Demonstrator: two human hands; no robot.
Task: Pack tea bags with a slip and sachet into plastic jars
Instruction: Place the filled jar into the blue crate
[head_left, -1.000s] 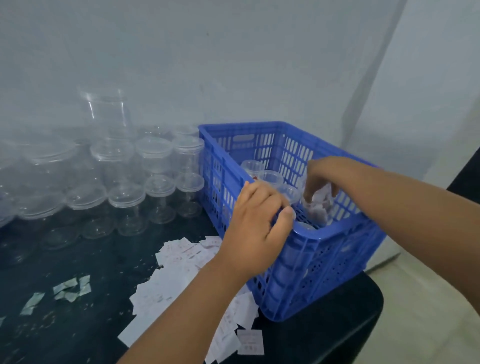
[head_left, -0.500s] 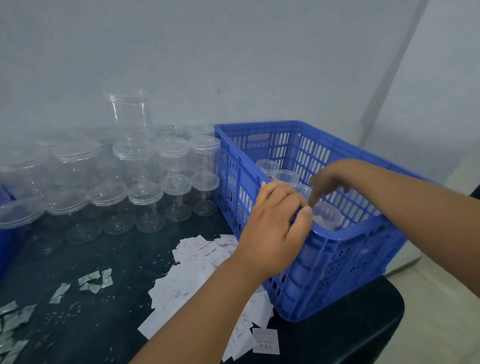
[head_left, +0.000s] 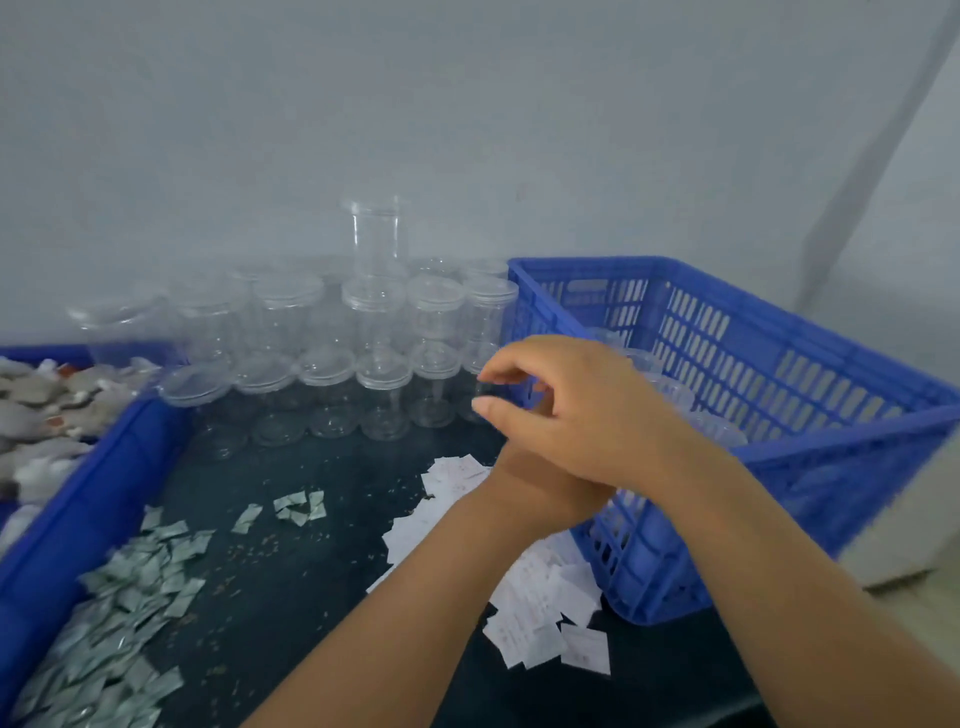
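blue crate (head_left: 774, 312) behind right hand (head_left: 587, 410), grip slack; left hand (head_left: 535, 493) covered, grip unclear.

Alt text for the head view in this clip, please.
A person's right hand crosses over the left hand beside a blue crate. Stacked clear jars, white slips and silver sachets sit on the dark table.
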